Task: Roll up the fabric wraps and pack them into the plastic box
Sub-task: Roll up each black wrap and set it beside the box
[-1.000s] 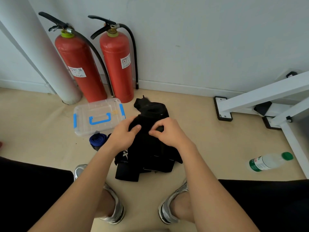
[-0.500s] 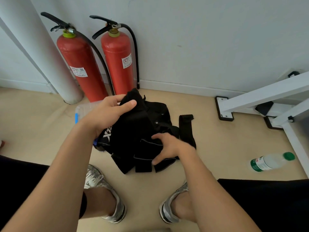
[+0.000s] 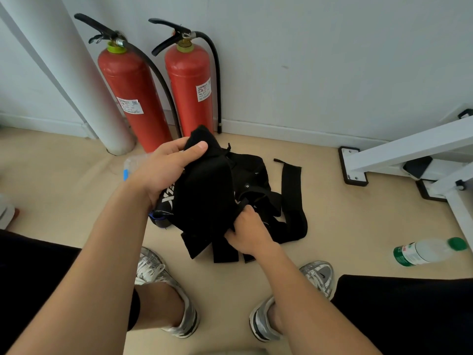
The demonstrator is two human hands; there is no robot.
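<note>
A tangle of black fabric wraps (image 3: 207, 201) lies on the beige floor between my feet and the wall. My left hand (image 3: 166, 170) grips the upper end of one wrap and holds it lifted, thumb on top. My right hand (image 3: 247, 231) pinches the lower strands of the bundle near the floor. One long black strap (image 3: 290, 190) trails out to the right. The clear plastic box (image 3: 133, 162) with blue clips is mostly hidden behind my left hand. A rolled blue wrap (image 3: 160, 219) peeks out under the black fabric.
Two red fire extinguishers (image 3: 190, 85) and a white pipe (image 3: 76, 80) stand against the wall behind the box. A white metal frame (image 3: 409, 155) occupies the right side. A plastic bottle with a green cap (image 3: 430, 251) lies on the floor at right. My shoes (image 3: 166, 290) flank the pile.
My left hand has lifted one end of a black wrap up off the pile and now covers the box. My right hand dropped lower onto the bundle, and a strap has flopped out right.
</note>
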